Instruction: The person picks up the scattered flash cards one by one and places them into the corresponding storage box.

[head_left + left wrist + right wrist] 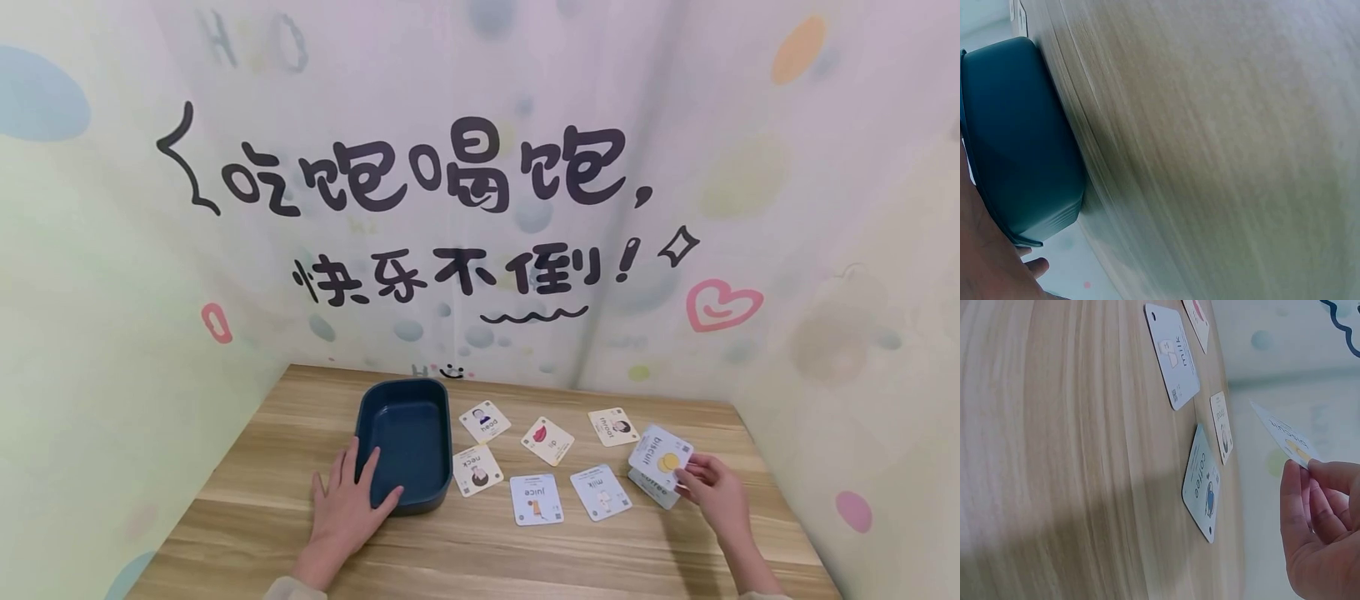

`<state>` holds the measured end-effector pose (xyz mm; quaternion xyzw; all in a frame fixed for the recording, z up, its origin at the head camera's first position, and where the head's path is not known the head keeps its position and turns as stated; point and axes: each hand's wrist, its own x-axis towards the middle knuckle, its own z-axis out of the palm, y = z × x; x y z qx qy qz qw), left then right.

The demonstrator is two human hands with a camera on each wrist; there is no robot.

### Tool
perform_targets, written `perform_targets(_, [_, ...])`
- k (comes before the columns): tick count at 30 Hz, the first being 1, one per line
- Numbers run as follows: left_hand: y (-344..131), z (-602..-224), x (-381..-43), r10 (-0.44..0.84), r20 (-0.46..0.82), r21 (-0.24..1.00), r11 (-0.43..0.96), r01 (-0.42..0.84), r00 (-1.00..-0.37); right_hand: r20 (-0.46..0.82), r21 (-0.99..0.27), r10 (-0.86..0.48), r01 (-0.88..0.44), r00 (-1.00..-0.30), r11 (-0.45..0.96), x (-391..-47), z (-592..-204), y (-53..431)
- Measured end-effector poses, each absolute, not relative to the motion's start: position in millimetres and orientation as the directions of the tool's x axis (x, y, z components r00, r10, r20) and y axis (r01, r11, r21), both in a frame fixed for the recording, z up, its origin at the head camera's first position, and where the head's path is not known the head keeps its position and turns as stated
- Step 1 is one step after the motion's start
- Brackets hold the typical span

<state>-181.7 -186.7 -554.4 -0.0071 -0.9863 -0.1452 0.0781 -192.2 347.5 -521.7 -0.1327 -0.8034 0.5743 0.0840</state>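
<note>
Right hand [716,492] has the "biscuit" card [660,457] pinched by its edge between thumb and fingertips, lifted off the wooden table [225,517] just above the "coffee" card [1202,484]. Left hand [347,504] lies with fingers spread flat, thumb hooked on the near rim of the dark blue tray [408,442], steadying it. I'd say keep that pinch light and at the edge so the card doesn't bend, and keep it clear of the "milk" card [600,492] nearby.
</note>
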Motion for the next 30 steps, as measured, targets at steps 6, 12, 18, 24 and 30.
perform_targets(6, [-186,-555,-182,-0.008,0.174,0.282,0.958,0.042,-0.985,-0.038,-0.944,0.291,0.131,-0.956,0.304,-193,-517,339])
perform_targets(12, [-187,-555,-183,-0.008,0.156,0.277,0.960,0.036,-0.988,-0.047,-0.944,0.285,0.136,-0.957,0.299,-194,-515,332])
perform_targets(18, [-187,-558,-183,-0.008,0.178,0.284,0.958,0.043,-0.984,-0.050,-0.946,0.275,0.134,-0.960,0.296,-194,-514,326])
perform_targets(24, [-187,-557,-183,-0.011,0.166,0.294,0.955,0.039,-0.986,-0.056,-0.944,0.270,0.139,-0.961,0.298,-195,-517,320])
perform_targets(30, [-188,-555,-182,-0.012,0.146,0.289,0.957,0.031,-0.989,-0.055,-0.930,0.267,0.146,-0.962,0.337,-194,-520,315])
